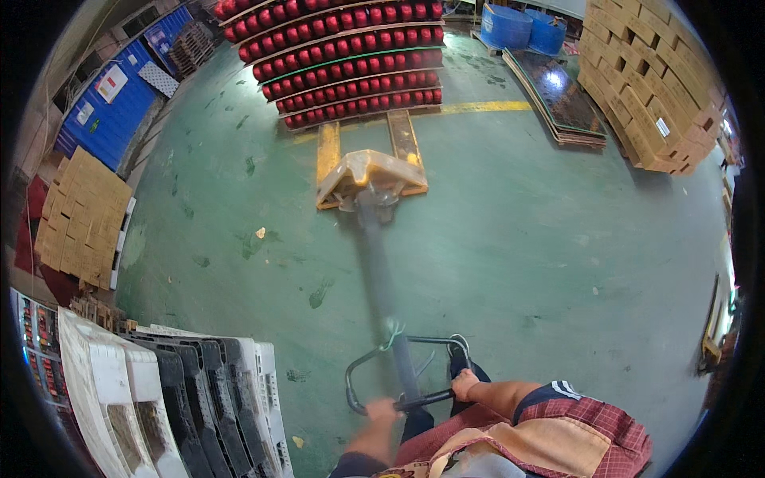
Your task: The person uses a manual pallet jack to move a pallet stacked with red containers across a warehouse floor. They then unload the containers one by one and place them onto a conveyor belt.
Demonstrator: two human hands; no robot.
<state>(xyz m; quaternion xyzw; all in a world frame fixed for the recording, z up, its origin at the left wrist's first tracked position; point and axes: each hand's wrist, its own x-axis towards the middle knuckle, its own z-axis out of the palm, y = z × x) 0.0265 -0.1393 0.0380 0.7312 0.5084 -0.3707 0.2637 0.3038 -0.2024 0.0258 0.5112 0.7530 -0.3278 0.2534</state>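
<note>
A yellow pallet jack stands ahead of me, its forks running under a tall stack of dark red cylindrical items layered on thin boards. Its grey shaft, smeared by motion, slopes down toward me and ends in a black loop handle. My right hand is closed around the right side of this loop. On its lower left part rests my left hand, blurred but seemingly wrapped round the bar. A pale green cord is tied where the shaft meets the loop.
White and black plastic pallets stand at the lower left. Beyond them is a carton stack. At the right are flat dark sheets and a tall carton stack. Blue drums stand behind. A yellow line crosses the green floor.
</note>
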